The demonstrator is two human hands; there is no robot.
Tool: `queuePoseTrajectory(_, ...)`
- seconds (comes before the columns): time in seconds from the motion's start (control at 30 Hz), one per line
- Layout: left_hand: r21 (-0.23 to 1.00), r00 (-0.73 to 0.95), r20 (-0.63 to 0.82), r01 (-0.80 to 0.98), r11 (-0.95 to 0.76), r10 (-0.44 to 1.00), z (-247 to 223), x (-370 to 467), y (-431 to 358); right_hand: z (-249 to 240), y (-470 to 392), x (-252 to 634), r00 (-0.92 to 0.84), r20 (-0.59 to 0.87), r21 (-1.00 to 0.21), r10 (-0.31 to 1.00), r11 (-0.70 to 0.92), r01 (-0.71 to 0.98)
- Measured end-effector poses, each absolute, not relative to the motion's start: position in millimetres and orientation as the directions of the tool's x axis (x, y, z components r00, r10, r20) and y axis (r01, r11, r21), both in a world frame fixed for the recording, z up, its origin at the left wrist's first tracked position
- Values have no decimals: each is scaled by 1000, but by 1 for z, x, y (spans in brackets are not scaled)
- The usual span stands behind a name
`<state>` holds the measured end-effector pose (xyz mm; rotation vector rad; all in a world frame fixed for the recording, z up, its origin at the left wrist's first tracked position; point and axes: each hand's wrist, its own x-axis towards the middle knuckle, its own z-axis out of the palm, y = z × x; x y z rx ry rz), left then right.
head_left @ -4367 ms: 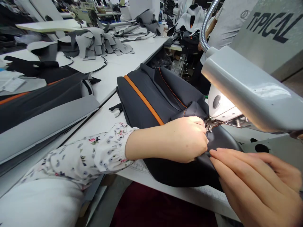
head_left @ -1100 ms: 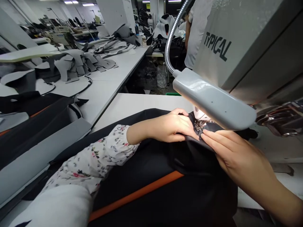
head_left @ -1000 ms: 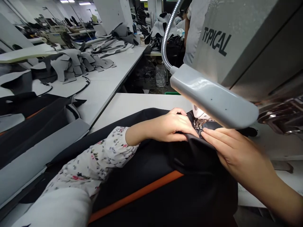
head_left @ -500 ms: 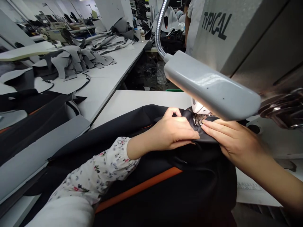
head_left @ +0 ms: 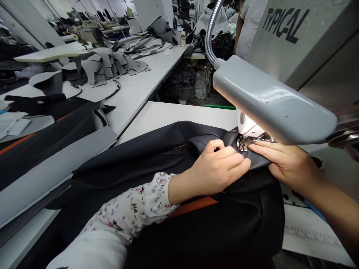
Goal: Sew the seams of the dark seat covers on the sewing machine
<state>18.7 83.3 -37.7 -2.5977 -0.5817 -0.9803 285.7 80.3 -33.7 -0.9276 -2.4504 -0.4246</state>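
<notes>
Judged mid-stitch, leatherette is apparently pinched by left fingers, flattened by outstretched right fingers at presser foot's three o'clock; steady guiding is needed.

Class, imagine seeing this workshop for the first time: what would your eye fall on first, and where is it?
The glossy grey lamp at upper right stands out first, lit underneath, above the metal presser foot. Just below it, the curled left hand and the flatter right hand meet the dark material near the foot. An orange strip on that material shows below the left hand.
</notes>
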Motion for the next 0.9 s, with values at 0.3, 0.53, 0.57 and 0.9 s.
queuePoseTrajectory(0.3,-144,593,743,595,-791,310,-51,41,70,-54,107,282,-461,654,-147,600,698,701)
queuePoseTrajectory(0.53,-74,563,747,598,-798,352,-57,50,69,-44,-3,203,193,654,-611,732,359,706)
queuePoseTrajectory(0.57,-64,567,740,596,-800,363,-58,50,71,-52,-22,190,206,588,-753,782,436,492)
queuePoseTrajectory(0.9,71,806,374,468,-881,459,-56,-36,120,-156,-38,201,162,-387,-885,908,-316,-343)
